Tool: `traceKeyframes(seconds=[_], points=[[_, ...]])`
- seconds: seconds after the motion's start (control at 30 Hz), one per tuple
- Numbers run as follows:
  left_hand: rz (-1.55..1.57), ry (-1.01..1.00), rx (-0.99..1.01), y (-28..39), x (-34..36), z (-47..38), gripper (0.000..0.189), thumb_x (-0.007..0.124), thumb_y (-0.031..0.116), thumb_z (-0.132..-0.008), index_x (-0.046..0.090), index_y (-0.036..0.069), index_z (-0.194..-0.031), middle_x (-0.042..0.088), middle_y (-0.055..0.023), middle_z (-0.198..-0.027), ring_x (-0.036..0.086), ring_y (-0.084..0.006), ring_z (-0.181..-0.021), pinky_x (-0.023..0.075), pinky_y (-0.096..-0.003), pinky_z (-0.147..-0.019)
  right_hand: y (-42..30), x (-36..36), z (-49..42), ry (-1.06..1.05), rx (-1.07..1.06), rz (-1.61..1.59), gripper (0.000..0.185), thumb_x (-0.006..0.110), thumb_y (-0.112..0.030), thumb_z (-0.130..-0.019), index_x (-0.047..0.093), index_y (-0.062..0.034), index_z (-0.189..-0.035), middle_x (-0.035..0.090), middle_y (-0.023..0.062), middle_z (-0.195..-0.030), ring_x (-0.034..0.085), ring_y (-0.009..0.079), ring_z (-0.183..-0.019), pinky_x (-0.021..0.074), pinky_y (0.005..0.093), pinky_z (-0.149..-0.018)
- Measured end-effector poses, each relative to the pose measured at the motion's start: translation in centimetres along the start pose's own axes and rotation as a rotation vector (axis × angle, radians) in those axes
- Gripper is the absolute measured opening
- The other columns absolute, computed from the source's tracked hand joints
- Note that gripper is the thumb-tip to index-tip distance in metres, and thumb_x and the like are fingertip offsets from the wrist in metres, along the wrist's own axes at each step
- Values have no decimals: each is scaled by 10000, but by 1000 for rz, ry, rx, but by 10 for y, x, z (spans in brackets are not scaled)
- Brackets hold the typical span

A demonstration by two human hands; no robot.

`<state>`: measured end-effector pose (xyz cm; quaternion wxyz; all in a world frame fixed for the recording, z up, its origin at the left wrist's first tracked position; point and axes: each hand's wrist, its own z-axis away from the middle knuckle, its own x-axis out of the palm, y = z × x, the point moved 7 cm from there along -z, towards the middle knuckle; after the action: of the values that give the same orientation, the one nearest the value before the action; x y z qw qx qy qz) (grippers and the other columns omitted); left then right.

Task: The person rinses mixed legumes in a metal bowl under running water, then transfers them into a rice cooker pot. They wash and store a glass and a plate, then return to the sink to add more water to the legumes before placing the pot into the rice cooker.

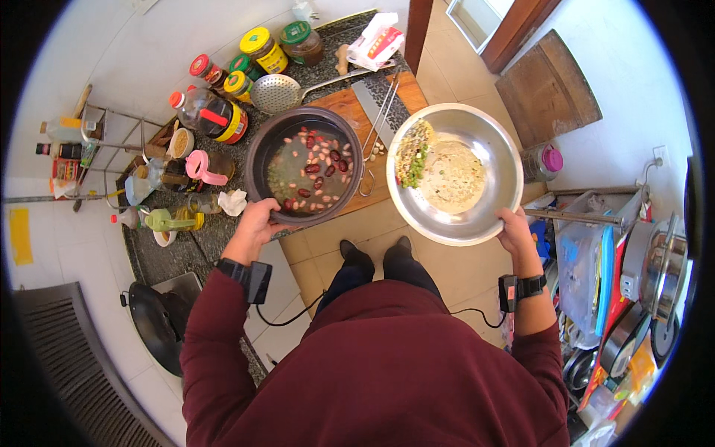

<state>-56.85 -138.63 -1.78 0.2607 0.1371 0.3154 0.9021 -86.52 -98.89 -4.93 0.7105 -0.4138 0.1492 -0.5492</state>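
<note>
My left hand grips the near left rim of a dark round pot, which holds cloudy liquid with red dates, peanuts and small green beans. In my right hand is the rim of a wide stainless steel bowl, held over the floor beside the counter. Inside the bowl lie a pale grainy mass and, at its left wall, chopped green pieces with yellowish bits. Between the two vessels, metal tongs and a wide cleaver blade rest on a wooden cutting board.
Behind the pot are a perforated skimmer, several jars and a large sauce bottle. A pink-lidded jug and crumpled tissue stand left. A black wok sits lower left; a loaded shelf rack stands right.
</note>
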Motion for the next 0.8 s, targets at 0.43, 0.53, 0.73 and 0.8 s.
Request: traceKeyframes(seconds=[0.43, 0.53, 0.73, 0.8], points=[[-436, 222, 94, 92, 1, 65, 298, 477, 12, -668, 456, 19, -966, 551, -85, -782, 587, -222, -635, 530, -422, -561, 38, 60, -25, -105, 113, 64, 361, 483, -49, -747, 460, -15, -1106, 590, 109, -890, 617, 207, -685, 525, 318, -491], [-482, 263, 118, 99, 4, 71, 289, 476, 5, -669, 465, 18, -958, 552, -80, -794, 588, -225, -641, 528, -425, -565, 37, 74, -26, -142, 47, 36, 331, 470, -43, -747, 488, -15, -1076, 595, 112, -864, 614, 200, -660, 511, 306, -473], [-491, 250, 103, 109, 13, 78, 257, 477, -1, -668, 489, 26, -923, 561, -66, -788, 588, -219, -648, 521, -421, -549, 46, 89, -33, -129, 44, 29, 393, 428, -9, -731, 448, -5, -1123, 583, 118, -832, 594, 196, -597, 478, 290, -419], [-487, 273, 105, 112, 15, 82, 256, 476, -3, -664, 489, 26, -918, 562, -64, -778, 588, -215, -646, 522, -415, -543, 45, 94, -33, -190, 25, 55, 385, 437, -16, -736, 443, -10, -1121, 576, 127, -874, 606, 213, -653, 509, 313, -464]])
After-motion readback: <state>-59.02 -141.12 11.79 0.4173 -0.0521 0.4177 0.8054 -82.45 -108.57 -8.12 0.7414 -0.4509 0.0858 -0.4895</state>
